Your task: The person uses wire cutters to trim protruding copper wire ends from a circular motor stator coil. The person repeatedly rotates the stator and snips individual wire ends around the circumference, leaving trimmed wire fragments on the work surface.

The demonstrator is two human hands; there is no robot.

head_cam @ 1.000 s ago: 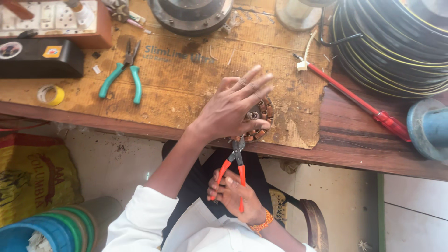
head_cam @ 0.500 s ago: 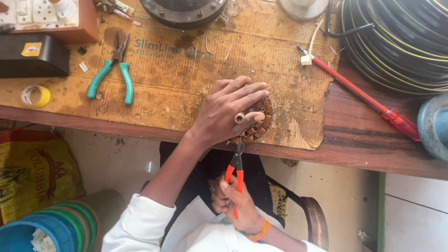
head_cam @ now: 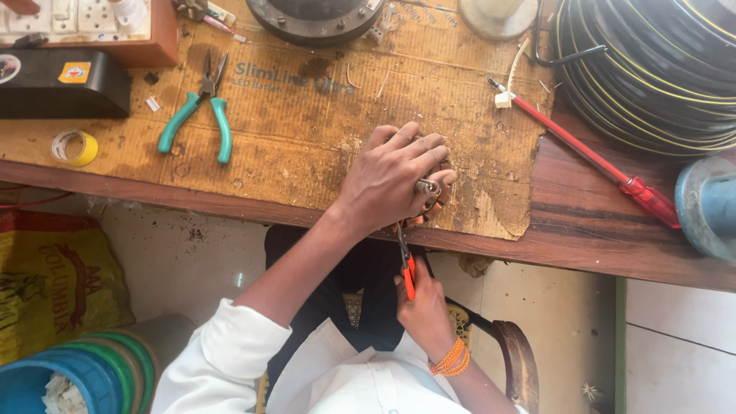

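Cardboard-topped bench (head_cam: 307, 138); rag-filled blue tub (head_cam: 54, 383).

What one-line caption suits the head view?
Left hand steadies a copper-wound coil while the right hand works orange-handled pliers at the workbench edge.

A flattened brown cardboard package (head_cam: 307, 115) with faded bluish print covers most of the surface. At the surface's left edge, a black box (head_cam: 61, 92) carries a small orange label (head_cam: 74, 72) and a round sticker (head_cam: 8, 67). On the floor lies a yellow printed sack (head_cam: 54, 284).
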